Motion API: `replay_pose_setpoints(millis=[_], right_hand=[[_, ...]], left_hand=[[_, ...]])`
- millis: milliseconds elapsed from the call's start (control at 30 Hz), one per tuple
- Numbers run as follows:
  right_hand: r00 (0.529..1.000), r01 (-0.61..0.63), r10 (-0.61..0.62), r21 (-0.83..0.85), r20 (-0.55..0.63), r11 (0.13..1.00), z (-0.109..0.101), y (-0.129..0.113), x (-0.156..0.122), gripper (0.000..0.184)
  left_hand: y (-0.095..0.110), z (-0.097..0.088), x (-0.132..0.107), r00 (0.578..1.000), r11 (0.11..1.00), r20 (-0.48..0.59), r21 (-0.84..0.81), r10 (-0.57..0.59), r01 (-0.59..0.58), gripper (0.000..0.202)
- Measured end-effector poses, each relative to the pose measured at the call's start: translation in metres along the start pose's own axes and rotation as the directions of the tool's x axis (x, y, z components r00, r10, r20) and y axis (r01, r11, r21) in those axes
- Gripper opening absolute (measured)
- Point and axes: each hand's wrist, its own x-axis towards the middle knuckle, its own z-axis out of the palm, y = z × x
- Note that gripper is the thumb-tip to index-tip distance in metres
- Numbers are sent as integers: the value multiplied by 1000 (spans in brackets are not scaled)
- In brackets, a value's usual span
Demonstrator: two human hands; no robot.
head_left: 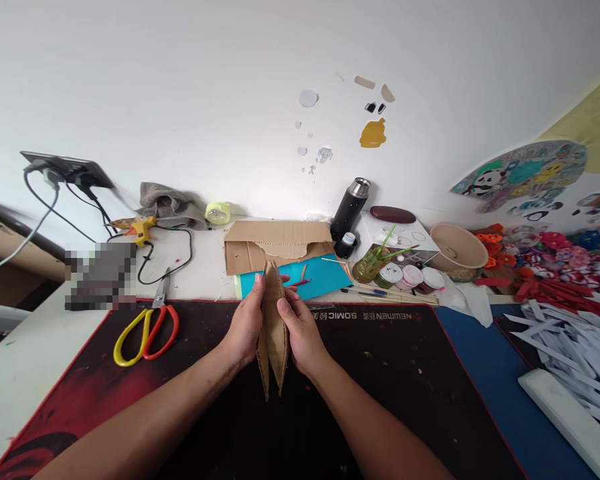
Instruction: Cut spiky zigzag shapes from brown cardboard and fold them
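Both my hands hold pointed, leaf-shaped brown cardboard pieces (274, 327) upright over the black and red desk mat (390, 360). My left hand (244, 327) is closed on their left side. My right hand (303, 333) is closed on their right side, fingers pressing the pieces together. The lower tips of the cardboard point down toward the mat.
Yellow and red scissors (145, 327) lie left on the mat. Behind are a glue gun (137, 228), cut cardboard sheet (275, 245), teal paper (320, 277), black flask (349, 208), paint jar with brushes (373, 261), bowl (457, 250). White paper strips (570, 340) lie right.
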Motion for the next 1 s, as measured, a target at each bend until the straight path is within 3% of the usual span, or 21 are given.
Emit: replay_pose_setpoints(millis=[267,367,533,767,1000], right_hand=[[994,-65,62,30,87,997,1,-13,-3,56],[990,-102,97,43,98,994,-3,-13,-4,56],[991,-129,133,-104,27,986,-15,-9,-3,61],[988,-134,144,-154,59,979,-14,-16,-4,54],[989,-107,122,-175,79,979,-16,-14,-2,48]], left_hand=[[8,-1,2,985,980,-31,-113,-169,164,68],[13,-2,3,987,978,-35,-146,-156,150,67],[28,-4,6,997,969,-31,-239,-74,64,64],[37,-5,6,971,923,-47,-324,-235,208,70],[38,-1,5,977,917,-51,-360,-205,174,64]])
